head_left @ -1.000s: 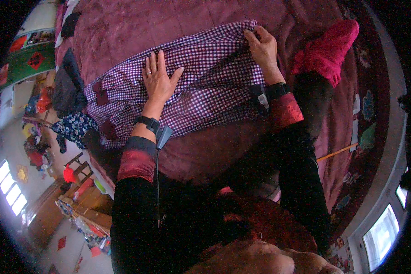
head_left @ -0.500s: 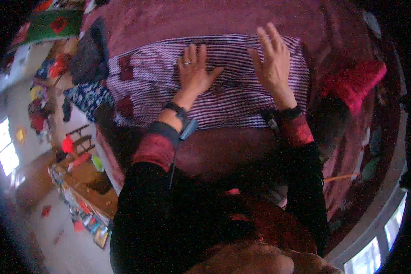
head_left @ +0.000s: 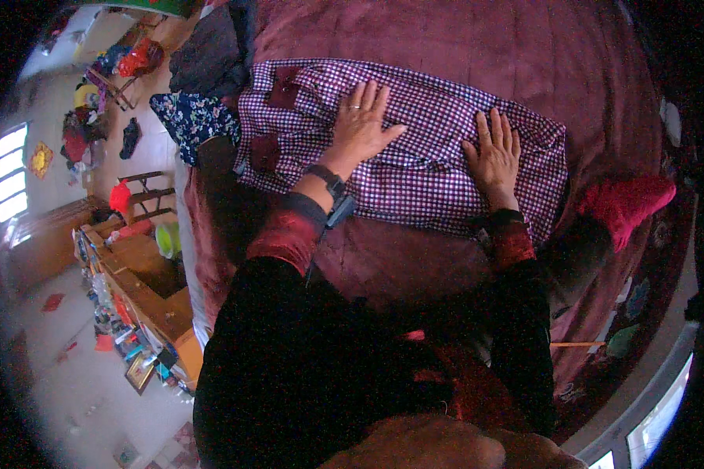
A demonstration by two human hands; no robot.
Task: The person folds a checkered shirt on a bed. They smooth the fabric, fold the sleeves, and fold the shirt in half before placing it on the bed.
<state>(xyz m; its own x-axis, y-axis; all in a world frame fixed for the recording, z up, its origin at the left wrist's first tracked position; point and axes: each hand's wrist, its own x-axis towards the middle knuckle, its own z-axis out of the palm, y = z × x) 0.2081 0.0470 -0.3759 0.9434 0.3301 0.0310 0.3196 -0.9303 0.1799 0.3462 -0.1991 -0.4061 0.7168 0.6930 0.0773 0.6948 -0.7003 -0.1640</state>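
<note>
A checked shirt point(head_left: 426, 117) in dark red, navy and white lies folded lengthwise across a maroon bedspread point(head_left: 477, 39). Its dark red patches, perhaps cuffs or trim, show at the left end. My left hand point(head_left: 360, 129), with a ring on one finger, rests flat on the middle of the shirt, fingers spread. Toward the shirt's right end, my right hand point(head_left: 494, 156) lies palm down, its fingers stretched out. Neither hand grips the cloth. Bands are strapped round both wrists.
Beyond the shirt's left end are a dark grey garment point(head_left: 207, 51) and a navy floral cloth point(head_left: 195, 125). A pink sock point(head_left: 630, 203) is on a foot at the right. A wooden desk point(head_left: 145, 270) with a green item stands left of the bed.
My right hand has come down onto the shirt from a raised pose. My left hand stays spread on the cloth. The whole view has shifted, so the shirt appears further right and tilted.
</note>
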